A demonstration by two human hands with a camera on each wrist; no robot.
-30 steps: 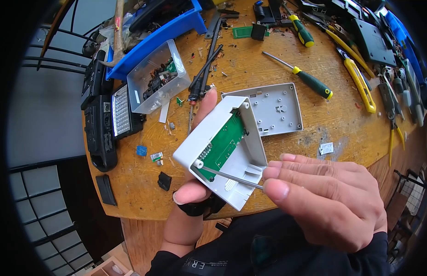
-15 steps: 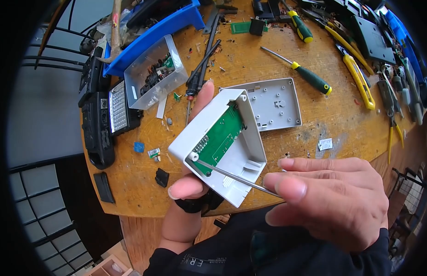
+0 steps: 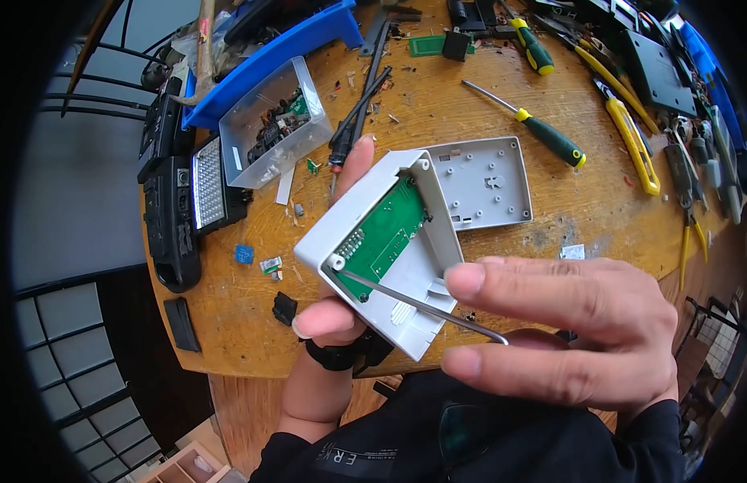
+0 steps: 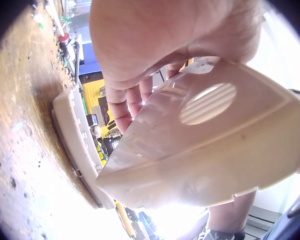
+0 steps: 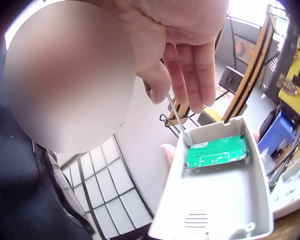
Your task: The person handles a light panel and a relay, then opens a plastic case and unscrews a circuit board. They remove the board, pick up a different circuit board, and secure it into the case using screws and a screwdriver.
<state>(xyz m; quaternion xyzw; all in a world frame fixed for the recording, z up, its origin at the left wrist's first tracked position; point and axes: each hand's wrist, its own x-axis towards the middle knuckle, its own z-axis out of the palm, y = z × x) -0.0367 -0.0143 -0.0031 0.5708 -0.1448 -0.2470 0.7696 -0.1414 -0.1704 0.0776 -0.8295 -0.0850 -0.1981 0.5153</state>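
Note:
A light grey plastic housing [image 3: 353, 211] lies tilted in the left hand [image 3: 329, 319], its open side up, with the thumb and a finger showing at its edges. Inside is a green circuit board [image 3: 387, 229]. The right hand [image 3: 583, 322] holds a thin metal rod [image 3: 422, 306], whose far tip touches the board's corner beside a white screw post [image 3: 335, 262]. In the right wrist view the thumb [image 5: 159, 86] lies against the rod while other fingers extend; part of the grip is hidden. The left wrist view shows the housing's slotted underside [image 4: 210, 104] against the palm.
Behind the housing lies a matching grey cover [image 3: 486, 183]. A green-handled screwdriver [image 3: 553, 141] and a yellow cutter [image 3: 631, 145] are to the right. At the left stand a clear bin [image 3: 281, 149] of parts and a blue tray [image 3: 269, 56]; small scraps lie on the wooden table [image 3: 236, 322].
The right hand's fingers have spread apart and shifted, uncovering the rod's bent near end. The rod's tip stays by the same corner post. The housing has moved slightly left and up since the first frame.

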